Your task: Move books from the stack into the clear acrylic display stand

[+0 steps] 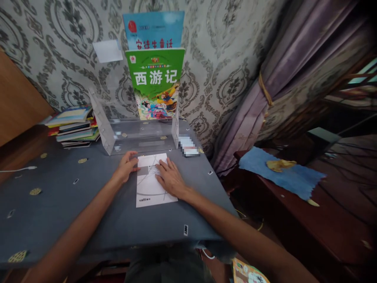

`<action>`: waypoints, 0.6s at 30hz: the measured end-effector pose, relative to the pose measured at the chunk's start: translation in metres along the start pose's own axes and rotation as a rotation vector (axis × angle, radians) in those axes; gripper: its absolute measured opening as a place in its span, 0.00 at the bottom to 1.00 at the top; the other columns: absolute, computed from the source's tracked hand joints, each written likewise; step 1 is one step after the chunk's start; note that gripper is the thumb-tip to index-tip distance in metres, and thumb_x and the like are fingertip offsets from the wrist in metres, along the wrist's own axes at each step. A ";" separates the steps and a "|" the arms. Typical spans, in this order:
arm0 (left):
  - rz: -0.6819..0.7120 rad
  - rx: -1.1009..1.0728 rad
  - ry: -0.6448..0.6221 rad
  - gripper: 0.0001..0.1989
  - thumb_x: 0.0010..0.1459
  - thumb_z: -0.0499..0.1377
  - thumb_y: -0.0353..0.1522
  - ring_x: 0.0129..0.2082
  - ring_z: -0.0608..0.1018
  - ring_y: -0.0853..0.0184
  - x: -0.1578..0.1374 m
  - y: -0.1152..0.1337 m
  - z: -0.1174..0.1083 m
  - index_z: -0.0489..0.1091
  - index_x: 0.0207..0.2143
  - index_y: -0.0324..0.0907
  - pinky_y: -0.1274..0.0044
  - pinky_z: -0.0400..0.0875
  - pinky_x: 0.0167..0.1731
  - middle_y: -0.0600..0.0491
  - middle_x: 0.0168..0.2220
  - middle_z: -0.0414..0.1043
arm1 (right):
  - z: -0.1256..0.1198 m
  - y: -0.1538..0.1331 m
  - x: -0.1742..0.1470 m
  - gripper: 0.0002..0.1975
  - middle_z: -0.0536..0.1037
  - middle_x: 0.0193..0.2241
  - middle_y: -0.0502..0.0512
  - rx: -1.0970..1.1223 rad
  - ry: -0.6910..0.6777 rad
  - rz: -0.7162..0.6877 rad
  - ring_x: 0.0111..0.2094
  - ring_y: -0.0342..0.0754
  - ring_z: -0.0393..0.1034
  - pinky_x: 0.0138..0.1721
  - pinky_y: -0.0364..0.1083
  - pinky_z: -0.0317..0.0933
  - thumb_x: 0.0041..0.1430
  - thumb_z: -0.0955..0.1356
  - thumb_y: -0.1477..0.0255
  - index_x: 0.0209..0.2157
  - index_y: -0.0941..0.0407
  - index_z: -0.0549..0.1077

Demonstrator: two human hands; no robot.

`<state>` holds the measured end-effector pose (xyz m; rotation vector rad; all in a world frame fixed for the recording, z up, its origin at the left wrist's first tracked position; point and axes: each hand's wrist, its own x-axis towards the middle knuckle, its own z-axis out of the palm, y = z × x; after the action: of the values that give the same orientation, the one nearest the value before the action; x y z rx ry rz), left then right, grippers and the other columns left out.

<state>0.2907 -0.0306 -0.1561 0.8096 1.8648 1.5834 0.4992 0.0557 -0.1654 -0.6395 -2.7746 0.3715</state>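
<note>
A white booklet [147,184] with grey lines and a "valli"-like logo near its lower edge lies flat on the cloth-covered table. My right hand [171,179] rests palm down on its right half, fingers spread. At the upper left edge, my left hand [126,167] stands on its side, fingers loosely bent and apart, the thumb touching the booklet's edge. Just beyond both hands is a clear plastic book stand [141,139]. It holds a green book [156,84] upright, with a blue book [153,29] behind it.
A stack of books [78,127] sits at the back left, near a white cable [19,169]. A blurred-out item [188,146] lies right of the stand. Beyond the table's right edge are a purple curtain [244,118] and a dark red surface with a blue cloth [273,167].
</note>
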 end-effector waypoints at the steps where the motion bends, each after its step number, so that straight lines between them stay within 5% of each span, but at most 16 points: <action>1: -0.080 -0.080 0.004 0.12 0.53 0.64 0.29 0.46 0.75 0.59 -0.001 0.005 0.001 0.71 0.41 0.43 0.68 0.81 0.34 0.48 0.45 0.69 | 0.000 0.000 0.000 0.23 0.64 0.66 0.67 0.000 -0.003 0.004 0.70 0.66 0.50 0.66 0.65 0.52 0.71 0.62 0.67 0.63 0.61 0.66; 11: -0.368 -0.292 0.023 0.12 0.53 0.62 0.20 0.35 0.79 0.65 0.005 0.035 -0.007 0.67 0.39 0.40 0.77 0.78 0.25 0.52 0.33 0.71 | -0.005 -0.004 0.000 0.23 0.63 0.66 0.68 0.004 -0.029 0.021 0.70 0.67 0.48 0.68 0.63 0.48 0.71 0.62 0.68 0.63 0.64 0.66; 18: -0.460 -0.271 0.017 0.06 0.55 0.61 0.24 0.33 0.82 0.63 0.019 0.038 -0.019 0.67 0.35 0.39 0.85 0.64 0.15 0.44 0.34 0.77 | 0.004 0.001 0.000 0.23 0.65 0.65 0.69 0.015 0.025 0.003 0.69 0.67 0.50 0.66 0.65 0.49 0.70 0.62 0.68 0.62 0.62 0.67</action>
<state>0.2669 -0.0240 -0.1162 0.2254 1.6467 1.4956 0.4985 0.0552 -0.1694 -0.6406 -2.7444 0.3819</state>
